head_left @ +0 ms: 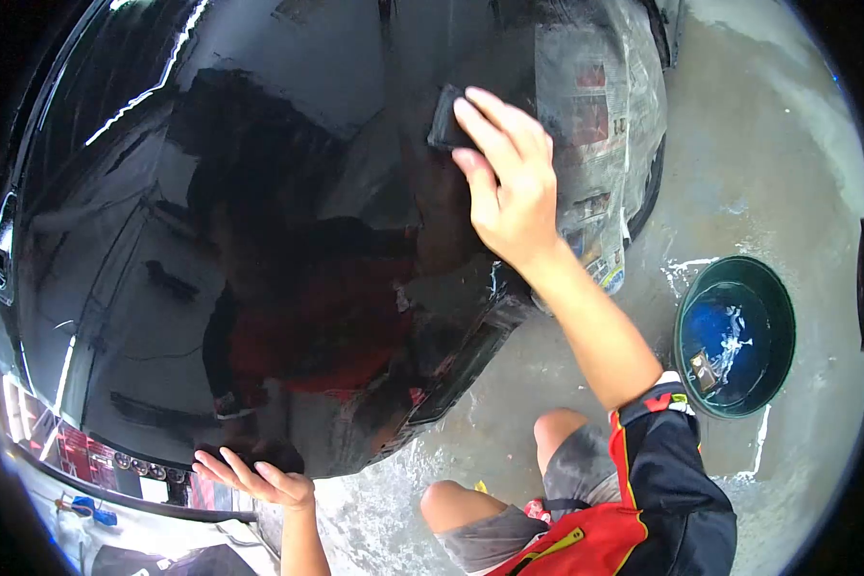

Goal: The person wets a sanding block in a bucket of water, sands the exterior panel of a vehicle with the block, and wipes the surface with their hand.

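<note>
A glossy black car body panel fills most of the view, with dark reflections across it. My right hand presses a small black rectangular block, which looks like a sanding block, against the upper part of the panel. Fingers and thumb are closed on the block's near side, and its underside is hidden. At the panel's lower edge my left hand rests with its fingers stretched out and apart, holding nothing.
Newspaper covers a rounded part beside the panel. A dark green bucket of water with a small brownish block in it stands on the wet concrete floor. My bent knees are below the panel.
</note>
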The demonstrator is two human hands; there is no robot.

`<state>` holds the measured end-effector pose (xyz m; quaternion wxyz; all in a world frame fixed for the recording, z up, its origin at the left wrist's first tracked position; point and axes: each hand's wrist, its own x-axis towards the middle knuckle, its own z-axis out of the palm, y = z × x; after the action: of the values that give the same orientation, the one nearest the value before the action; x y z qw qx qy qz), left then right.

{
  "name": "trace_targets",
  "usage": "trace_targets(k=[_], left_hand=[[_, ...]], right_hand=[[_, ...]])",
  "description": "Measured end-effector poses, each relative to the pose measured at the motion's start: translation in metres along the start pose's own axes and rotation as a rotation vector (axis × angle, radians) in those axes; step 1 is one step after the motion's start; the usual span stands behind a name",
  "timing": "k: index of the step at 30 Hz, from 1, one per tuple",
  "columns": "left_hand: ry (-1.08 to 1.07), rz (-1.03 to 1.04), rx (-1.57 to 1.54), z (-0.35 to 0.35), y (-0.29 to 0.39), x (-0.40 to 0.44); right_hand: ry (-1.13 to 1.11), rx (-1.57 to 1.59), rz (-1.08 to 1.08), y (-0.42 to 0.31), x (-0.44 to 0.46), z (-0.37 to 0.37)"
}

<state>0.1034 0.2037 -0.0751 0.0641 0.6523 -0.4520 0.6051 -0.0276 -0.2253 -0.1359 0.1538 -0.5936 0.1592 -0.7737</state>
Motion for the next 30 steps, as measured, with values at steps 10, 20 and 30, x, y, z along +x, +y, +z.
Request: trace_targets(k=[10,20,30], left_hand=[[-0.013,0.023,0.032,-0.002,-0.002,0.002],[0.024,0.033,-0.028,0.001,-0.001,0.004],[0.045,0.067,-0.026,0.003,-0.002,0.009]], right_hand=[[-0.035,-0.071,0.076,-0.048,-0.069,-0.002],[0.139,-0.195,0.560,-0.042,-0.124,-0.009],[0.090,-0.189,0.653,-0.066,-0.155,-0.016]])
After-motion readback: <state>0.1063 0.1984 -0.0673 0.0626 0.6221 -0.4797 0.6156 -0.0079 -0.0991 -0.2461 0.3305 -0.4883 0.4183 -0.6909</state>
